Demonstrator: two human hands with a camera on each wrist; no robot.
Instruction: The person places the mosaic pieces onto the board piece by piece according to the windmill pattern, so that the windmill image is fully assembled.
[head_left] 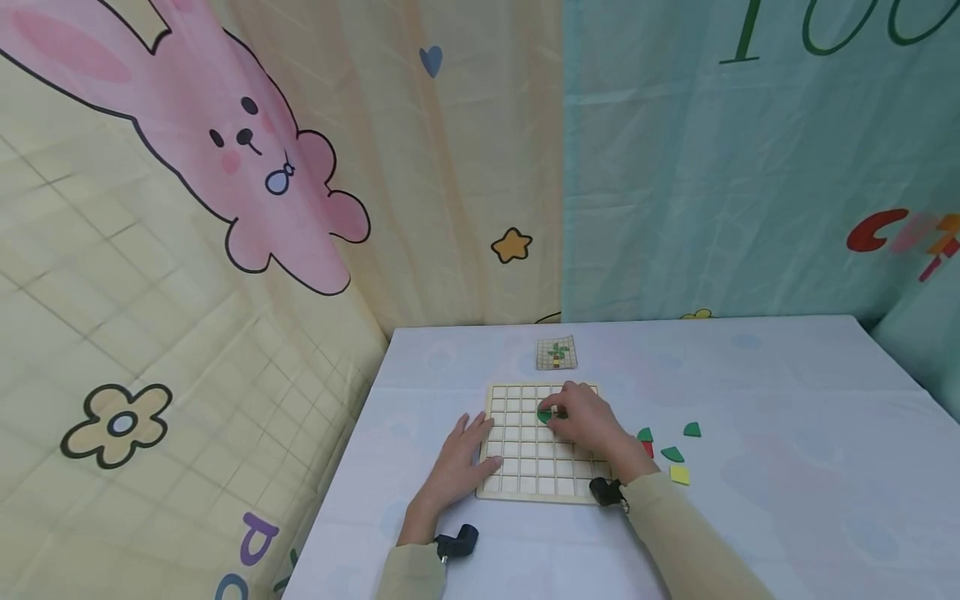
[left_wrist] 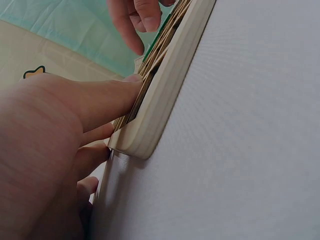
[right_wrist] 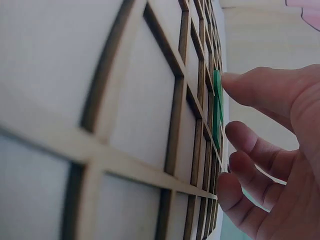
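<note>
Lying on the pale wooden grid [head_left: 528, 484], the flat green piece [head_left: 544, 417] sits under my nearer right hand [head_left: 590, 418], fingers apart; left hand [head_left: 459, 465] spread.

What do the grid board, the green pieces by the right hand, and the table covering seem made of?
Grid board: wood, pale, seemingly unfinished, judging by the streaky grain along its edge. Green pieces: smooth and evenly green; painted wood or plastic, unclear which. Table covering: probably matte white cloth, from its fine woven-looking texture.
</note>
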